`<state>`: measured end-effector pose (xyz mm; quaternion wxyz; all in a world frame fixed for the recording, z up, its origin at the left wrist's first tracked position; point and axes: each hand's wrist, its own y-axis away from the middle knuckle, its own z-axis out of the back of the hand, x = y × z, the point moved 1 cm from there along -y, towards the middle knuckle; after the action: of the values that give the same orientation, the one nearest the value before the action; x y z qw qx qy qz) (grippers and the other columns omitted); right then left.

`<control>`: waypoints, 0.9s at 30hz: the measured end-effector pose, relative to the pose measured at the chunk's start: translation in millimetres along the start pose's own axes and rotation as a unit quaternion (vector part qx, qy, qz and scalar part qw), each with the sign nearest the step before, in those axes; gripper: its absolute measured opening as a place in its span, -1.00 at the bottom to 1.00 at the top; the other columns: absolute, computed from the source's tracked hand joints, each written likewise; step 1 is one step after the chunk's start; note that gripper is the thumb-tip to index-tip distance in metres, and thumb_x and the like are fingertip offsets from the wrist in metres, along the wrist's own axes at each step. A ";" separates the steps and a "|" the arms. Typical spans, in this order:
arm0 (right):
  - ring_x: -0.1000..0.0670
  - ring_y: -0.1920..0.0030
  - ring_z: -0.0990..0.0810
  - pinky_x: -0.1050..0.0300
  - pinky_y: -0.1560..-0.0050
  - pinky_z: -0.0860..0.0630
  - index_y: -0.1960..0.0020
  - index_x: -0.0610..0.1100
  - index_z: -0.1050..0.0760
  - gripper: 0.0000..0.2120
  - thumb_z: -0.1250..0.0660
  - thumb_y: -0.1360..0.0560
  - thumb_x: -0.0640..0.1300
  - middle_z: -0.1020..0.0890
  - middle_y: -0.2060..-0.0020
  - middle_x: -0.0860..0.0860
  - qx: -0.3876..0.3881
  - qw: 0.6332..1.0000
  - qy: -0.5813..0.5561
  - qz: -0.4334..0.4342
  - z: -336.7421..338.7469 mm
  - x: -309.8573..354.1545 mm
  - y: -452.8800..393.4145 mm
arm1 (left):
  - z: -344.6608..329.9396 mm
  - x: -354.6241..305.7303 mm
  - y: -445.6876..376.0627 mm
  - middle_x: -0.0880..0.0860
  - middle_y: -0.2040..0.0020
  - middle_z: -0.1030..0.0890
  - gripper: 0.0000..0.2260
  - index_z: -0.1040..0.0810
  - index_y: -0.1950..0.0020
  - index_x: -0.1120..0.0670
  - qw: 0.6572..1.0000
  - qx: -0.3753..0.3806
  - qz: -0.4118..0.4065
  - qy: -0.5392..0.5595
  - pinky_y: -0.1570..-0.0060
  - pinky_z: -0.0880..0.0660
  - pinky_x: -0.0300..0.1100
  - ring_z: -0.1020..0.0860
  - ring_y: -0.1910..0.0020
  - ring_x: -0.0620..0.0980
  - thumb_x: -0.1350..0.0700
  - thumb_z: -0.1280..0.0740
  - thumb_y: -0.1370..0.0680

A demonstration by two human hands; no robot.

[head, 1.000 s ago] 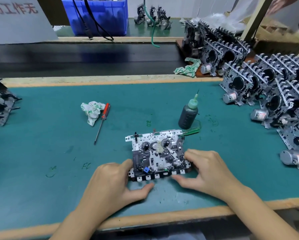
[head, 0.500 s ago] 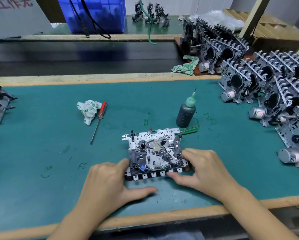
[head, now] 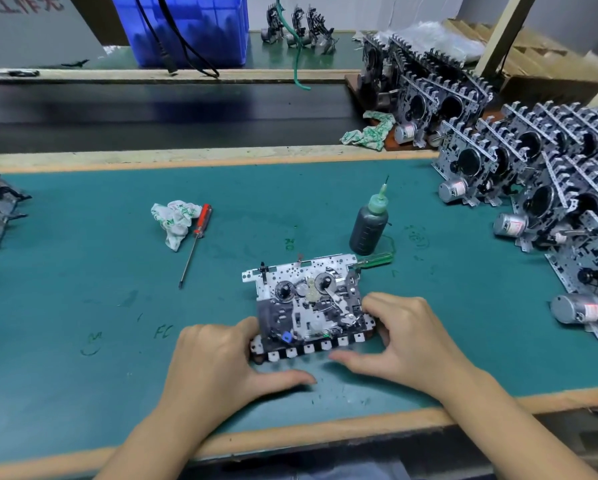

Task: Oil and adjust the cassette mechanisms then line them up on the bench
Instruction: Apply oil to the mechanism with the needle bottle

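I have both hands on the mechanism [head: 308, 303], flat on the near worktop [head: 82, 271]: left hand [head: 217, 362] grips its left end, right hand [head: 408, 337] its right. Oil bottle [head: 369, 226] stands just beyond.

1. the bench [head: 82, 271] had a matt green mat edged in bare wood.
2. the cassette mechanism [head: 308, 299] was shiny perforated metal with black plastic parts.
3. the oil bottle [head: 368, 230] was dark translucent plastic.
4. the rag [head: 174, 220] was crumpled cloth.

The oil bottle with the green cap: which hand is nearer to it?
Right. The right hand grips the mechanism just below the oil bottle; the left hand holds the opposite end, farther away.
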<state>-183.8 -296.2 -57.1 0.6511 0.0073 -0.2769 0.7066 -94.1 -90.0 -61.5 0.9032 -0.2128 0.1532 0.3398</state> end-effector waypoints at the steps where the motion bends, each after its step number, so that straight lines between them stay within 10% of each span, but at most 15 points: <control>1: 0.08 0.49 -0.15 0.25 0.45 -0.11 0.38 -0.06 -0.16 -0.49 -0.30 -0.30 0.33 -0.17 0.49 0.14 -0.005 1.000 0.005 -0.012 -0.2 0.8 -0.5 | -0.1 -0.3 0.5 0.02 0.69 -0.27 -0.43 -0.49 0.45 0.03 1.000 0.002 -0.017 0.010 0.60 -0.26 -0.32 -0.33 0.70 0.00 -0.50 -0.22 -0.21; 13: 0.04 0.47 -0.20 0.10 0.45 -0.21 0.44 -0.10 -0.22 -0.55 -0.27 -0.42 0.17 -0.22 0.51 0.06 -0.004 0.993 -0.110 -0.042 6.7 7.3 -5.0 | 9.4 2.1 -2.7 0.13 0.58 -0.31 -0.41 -0.40 0.54 -0.07 0.974 -0.043 0.096 0.202 0.47 -0.26 -0.19 -0.19 0.56 0.00 -0.58 -0.11 -0.28; 19: 0.03 0.59 -0.37 0.32 0.43 -0.32 0.58 -0.11 -0.41 -0.43 -0.21 -0.39 0.29 -0.41 0.66 -0.04 -0.019 0.890 -0.385 -0.244 10.2 24.1 -24.0 | 28.6 -7.3 -10.8 0.01 0.71 -0.24 -0.38 -0.31 0.56 0.22 0.918 -0.131 0.149 0.342 0.56 -0.21 -0.32 -0.21 0.66 -0.13 -0.29 -0.15 -0.44; 27: 0.04 0.61 -0.31 0.27 0.44 -0.30 0.62 -0.10 -0.36 -0.34 -0.18 -0.41 0.39 -0.28 0.71 0.02 -0.005 0.888 -0.358 -0.288 4.0 29.0 -24.9 | 35.5 2.7 -19.5 0.06 0.68 -0.29 -0.33 -0.26 0.59 0.13 0.938 -0.011 0.220 0.266 0.46 -0.32 -0.24 -0.28 0.62 -0.03 -0.45 -0.03 -0.35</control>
<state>-166.6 -271.3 -33.5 0.6828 0.3357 -0.4805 0.4362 -74.2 -84.4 -26.5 0.7297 -0.2670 0.4272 0.4624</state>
